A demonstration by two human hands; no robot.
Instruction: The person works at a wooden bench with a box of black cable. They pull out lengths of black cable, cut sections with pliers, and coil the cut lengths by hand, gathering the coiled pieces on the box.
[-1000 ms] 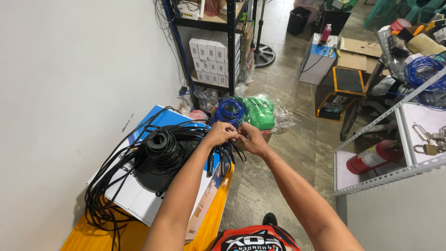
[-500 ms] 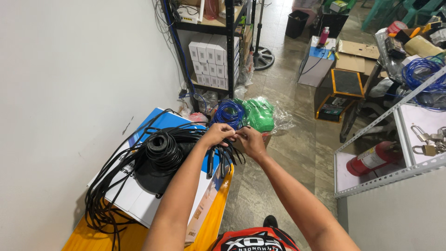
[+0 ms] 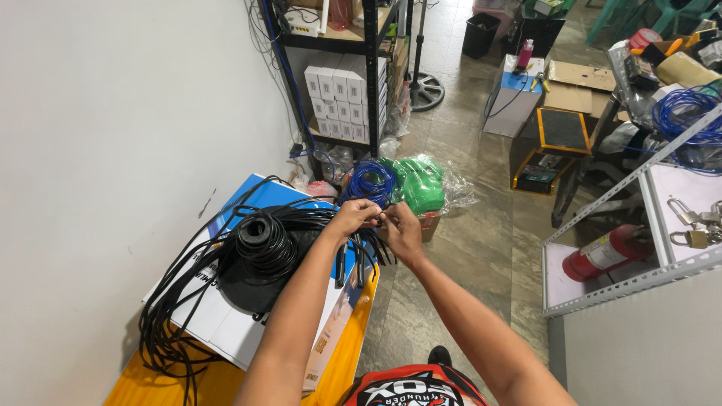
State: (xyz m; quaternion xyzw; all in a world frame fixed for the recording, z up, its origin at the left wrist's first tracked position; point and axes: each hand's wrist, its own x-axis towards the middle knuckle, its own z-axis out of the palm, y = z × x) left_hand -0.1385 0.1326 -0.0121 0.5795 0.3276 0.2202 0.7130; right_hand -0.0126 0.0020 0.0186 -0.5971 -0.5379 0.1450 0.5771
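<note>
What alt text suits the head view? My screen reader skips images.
Both hands, left hand and right hand, pinch black cable ends together above a black cable coil resting on a blue-and-white box. Blue cable coil and green bag lie beyond.

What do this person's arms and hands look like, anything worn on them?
Both forearms are bare, with no sleeves in view. The left hand and right hand wear no gloves; no watch or bracelet shows. A red, black and white garment sits at the bottom edge.

Hands hide the cable (image 3: 374, 218) ends.
</note>
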